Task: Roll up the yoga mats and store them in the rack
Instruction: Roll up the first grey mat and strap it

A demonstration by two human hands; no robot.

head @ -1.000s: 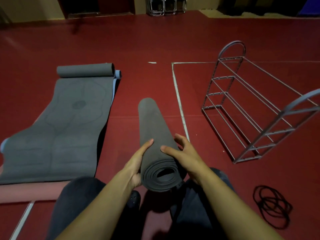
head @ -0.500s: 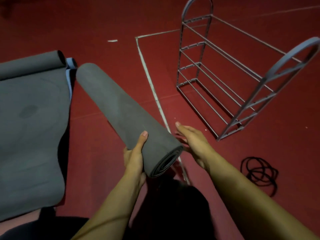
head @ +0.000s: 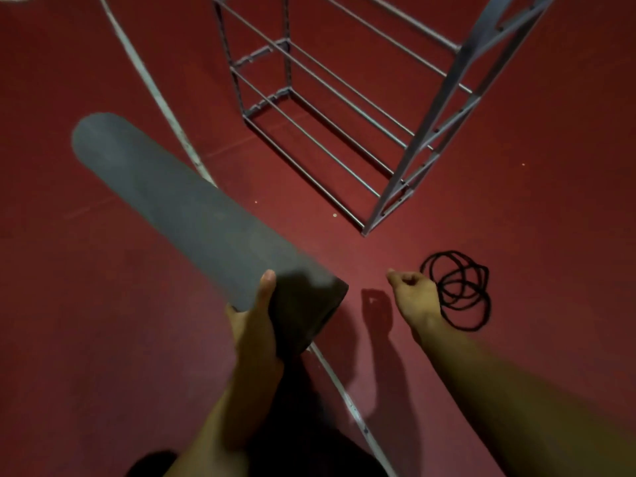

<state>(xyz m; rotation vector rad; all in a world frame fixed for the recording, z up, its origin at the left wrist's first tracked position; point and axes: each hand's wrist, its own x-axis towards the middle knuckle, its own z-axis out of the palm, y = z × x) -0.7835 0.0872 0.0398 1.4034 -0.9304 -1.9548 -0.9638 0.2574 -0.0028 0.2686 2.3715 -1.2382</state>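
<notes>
- Holding one rolled grey mat [head: 192, 215] off the floor, your left hand [head: 254, 325] grips its near end from underneath, thumb laid up over the top; the roll runs from that hand out toward 10 o'clock.
- Your right hand [head: 414, 292] carries nothing. Its fingers are loosely curled, and it sits at about 3 o'clock from the mat's near end, just beside the tangle of black bands [head: 459, 290], on their 9 o'clock side. Whether it touches them, I cannot tell.
- The rack [head: 344, 108] stands at 12 to 1 o'clock, well apart from both hands. Every rail that shows is bare; its upper tiers run out of view, so I cannot speak for those.
- Done, as I judge it: this one mat is fully rolled and is in your hand.
- Left, as I judge it: nothing is wrapped round the roll, so banding it looks like the step in hand, with your free hand already at the bands. After that the roll still has to go onto a rack tier.
- The task says mats, in the plural. No other mat shows here, so how many remain I cannot say.
- Mind the roll: gripped only at one end, the outer lap may loosen before a band goes on.
- The white floor line [head: 151, 84] curves under the mat and on past your left forearm.
</notes>
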